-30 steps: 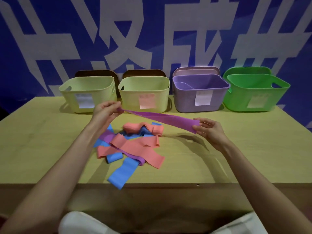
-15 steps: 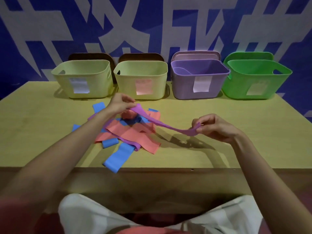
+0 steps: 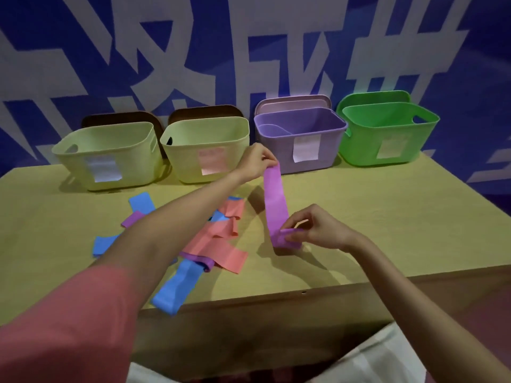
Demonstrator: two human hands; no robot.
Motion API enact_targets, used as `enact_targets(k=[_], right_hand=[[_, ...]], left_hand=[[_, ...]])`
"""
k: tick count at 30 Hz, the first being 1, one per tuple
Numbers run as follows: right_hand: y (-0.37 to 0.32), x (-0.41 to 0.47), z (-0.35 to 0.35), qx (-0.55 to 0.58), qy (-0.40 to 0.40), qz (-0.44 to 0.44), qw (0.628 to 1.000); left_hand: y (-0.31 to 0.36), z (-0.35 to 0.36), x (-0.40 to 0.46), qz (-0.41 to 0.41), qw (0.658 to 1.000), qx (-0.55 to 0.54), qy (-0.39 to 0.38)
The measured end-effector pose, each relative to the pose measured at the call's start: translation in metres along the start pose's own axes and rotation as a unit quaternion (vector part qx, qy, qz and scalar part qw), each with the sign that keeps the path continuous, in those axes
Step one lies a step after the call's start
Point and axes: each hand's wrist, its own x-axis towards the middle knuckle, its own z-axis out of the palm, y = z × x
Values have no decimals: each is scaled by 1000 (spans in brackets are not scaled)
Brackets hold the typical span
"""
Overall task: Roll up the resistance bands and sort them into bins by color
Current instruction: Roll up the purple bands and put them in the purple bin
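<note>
A person seated at a pale wooden bench (image 3: 359,205) holds a flat purple elastic resistance band (image 3: 273,203) stretched between both hands, above the bench surface and in front of the purple plastic bin (image 3: 301,139). The left hand (image 3: 255,163), reaching across from the left, pinches the band's far end with curled fingers, while the right hand (image 3: 315,230) grips the near end, where the band folds over itself just above the bench; how many turns are wound there is hard to make out behind the fingers. To the left lies a loose pile of flat bands, salmon-pink bands (image 3: 218,239), blue bands (image 3: 177,288) and another purple band (image 3: 132,219), overlapping and partly hidden beneath the left forearm, so their number cannot be told. One blue band hangs over the bench's near edge. Along the back stand four open bins in a row: two pale yellow plastic bins (image 3: 110,150) (image 3: 204,142), the purple one and a green plastic bin (image 3: 387,134), each with a paper label on its front whose writing is too blurred to read. Lids lean behind the bins, mostly hidden. A pink sleeve (image 3: 69,327) covers the left upper arm, and the lap below is cut off by the frame's lower edge.
</note>
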Motion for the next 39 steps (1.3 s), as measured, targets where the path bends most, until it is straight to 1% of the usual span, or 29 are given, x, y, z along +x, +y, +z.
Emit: enact_targets(k=[3,6,9,11,14,18,21,23,27,28,32,35,39], right_hand=[[4,6,12,-17,26,-18,999],[9,7,20,-34,37,-24,998],[14,5,26,-41,43,-10,998],[17,2,30,-42,51,-5,998],[20,-4,35,-40,63,-6,997],[23,-12,40,-37,70,9,997],[25,-18,45,-26,71,5,997],[26,-22,48,-12,91,11,996],[25,-33,56,2,125,9,992],[25,-36,59,0,129,2,992],[26,-44,68,-7,137,-14,990],[26,-47,70,-11,136,-24,990],[25,-50,71,-9,145,-33,989]], left_hand=[[-1,11,10,-3,1000,14,-2],[-9,22,12,-27,1000,-10,9],[-19,32,5,-67,998,-12,-12],[-26,37,-3,-76,996,5,-34],[-30,33,-19,-59,997,25,-33],[-31,18,-54,1,998,58,-4],[-26,11,-99,21,998,50,-17],[-17,6,-134,44,998,30,-15],[5,2,-195,89,995,-20,28],[8,3,-205,89,995,-29,28],[14,12,-226,70,997,-36,-20],[13,20,-229,57,996,-56,-36],[16,29,-233,48,997,-46,-46]])
